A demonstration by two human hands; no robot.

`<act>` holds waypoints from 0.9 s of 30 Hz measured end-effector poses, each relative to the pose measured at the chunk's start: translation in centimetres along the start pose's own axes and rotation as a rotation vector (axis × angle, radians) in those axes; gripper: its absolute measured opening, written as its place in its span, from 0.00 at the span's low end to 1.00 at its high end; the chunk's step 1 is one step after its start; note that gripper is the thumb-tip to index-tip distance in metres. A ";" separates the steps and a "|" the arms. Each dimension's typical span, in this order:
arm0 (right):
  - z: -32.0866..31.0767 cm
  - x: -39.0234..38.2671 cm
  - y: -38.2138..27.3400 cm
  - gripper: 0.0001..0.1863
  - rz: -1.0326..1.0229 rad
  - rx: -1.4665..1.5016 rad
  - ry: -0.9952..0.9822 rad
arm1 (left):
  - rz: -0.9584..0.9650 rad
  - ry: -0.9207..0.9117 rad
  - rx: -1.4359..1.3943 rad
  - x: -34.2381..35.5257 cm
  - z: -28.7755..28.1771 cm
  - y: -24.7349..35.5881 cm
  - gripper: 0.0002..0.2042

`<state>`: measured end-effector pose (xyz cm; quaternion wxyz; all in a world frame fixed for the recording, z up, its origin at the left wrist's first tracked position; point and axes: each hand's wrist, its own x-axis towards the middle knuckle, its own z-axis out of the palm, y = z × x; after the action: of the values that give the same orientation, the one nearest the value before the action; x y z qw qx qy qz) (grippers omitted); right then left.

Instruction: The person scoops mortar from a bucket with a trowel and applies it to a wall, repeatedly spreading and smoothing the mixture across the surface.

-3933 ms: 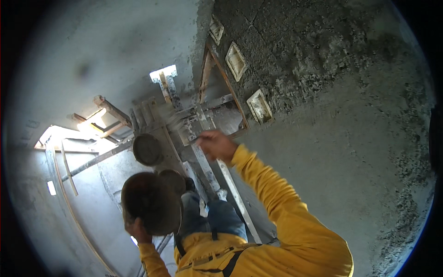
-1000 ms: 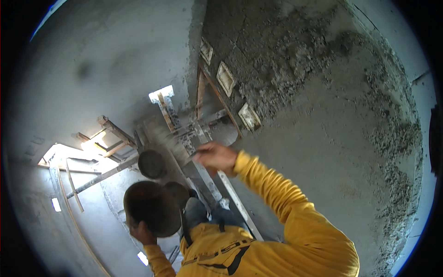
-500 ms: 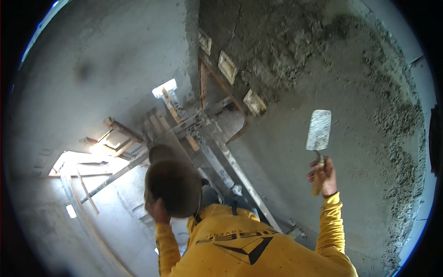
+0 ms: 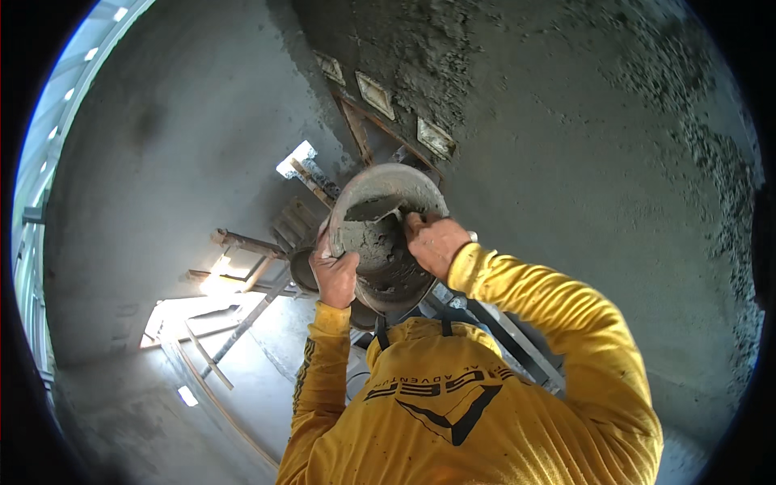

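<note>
My left hand [image 4: 335, 276] grips the near-left rim of a mortar-smeared bucket [image 4: 388, 179], fingers closed over its edge. Grey wet mortar [image 4: 376, 244] lies inside, and the bucket is tilted so its mouth faces me. My right hand [image 4: 436, 244] is closed round the handle of a trowel [image 4: 374, 208] whose blade reaches into the bucket, partly covered with mortar. The handle's end pokes out beside the yellow cuff of my right sleeve [image 4: 558, 303].
Rough and smoothed plaster covers the wall [image 4: 582, 202] at right, with recessed electrical boxes [image 4: 375, 95] in it. Another round container [image 4: 303, 270] stands behind the bucket. Timber scaffolding [image 4: 246, 242] and a bright opening [image 4: 190, 315] are at lower left.
The bucket has been raised and brought rightward in front of me by my left hand. My right hand has come away from the wall and lowered the trowel into the bucket.
</note>
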<state>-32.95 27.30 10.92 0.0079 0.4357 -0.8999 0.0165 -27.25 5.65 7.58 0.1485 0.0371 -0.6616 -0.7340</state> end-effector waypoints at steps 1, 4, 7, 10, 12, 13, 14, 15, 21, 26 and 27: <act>-1.2 -0.9 0.1 0.12 -0.018 0.003 -0.128 | 0.001 0.031 -0.044 0.3 0.4 0.0 0.28; -1.0 -4.1 1.1 0.16 -0.121 -0.012 -0.296 | -0.018 0.048 -0.143 0.1 1.6 0.0 0.28; -1.4 -5.2 2.7 0.16 -0.018 -0.035 -0.076 | 0.060 -0.031 0.046 -0.4 3.9 0.8 0.30; -2.1 -2.9 3.8 0.13 0.172 -0.117 0.104 | 0.117 -0.113 0.073 -0.6 5.4 0.8 0.30; -2.8 -3.4 3.4 0.11 0.221 0.011 -0.209 | 0.160 -0.105 0.069 -0.4 6.0 1.0 0.29; -2.8 -4.2 3.1 0.11 0.182 0.072 -0.244 | 0.160 -0.091 0.042 0.0 6.1 1.1 0.29; -2.8 -5.5 3.3 0.11 0.134 0.128 -0.279 | 0.163 -0.067 0.014 0.3 6.5 1.0 0.30; -1.9 -6.9 3.2 0.10 0.085 0.154 -0.230 | 0.173 -0.068 0.013 0.5 6.8 1.0 0.30; -3.8 -7.3 3.6 0.13 0.251 -0.062 0.203 | 0.161 -0.204 0.104 -1.3 9.3 2.0 0.30; -3.8 -10.3 2.8 0.11 0.040 0.098 -0.174 | 0.210 -0.187 0.085 -1.0 9.7 2.6 0.31; -2.6 -10.9 3.3 0.12 0.099 -0.018 -0.047 | 0.176 -0.183 0.039 -1.3 9.9 2.7 0.31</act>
<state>-28.82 37.96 13.16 -0.0103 0.3908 -0.9204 -0.0014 -28.04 15.34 11.27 0.1506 -0.0857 -0.6873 -0.7054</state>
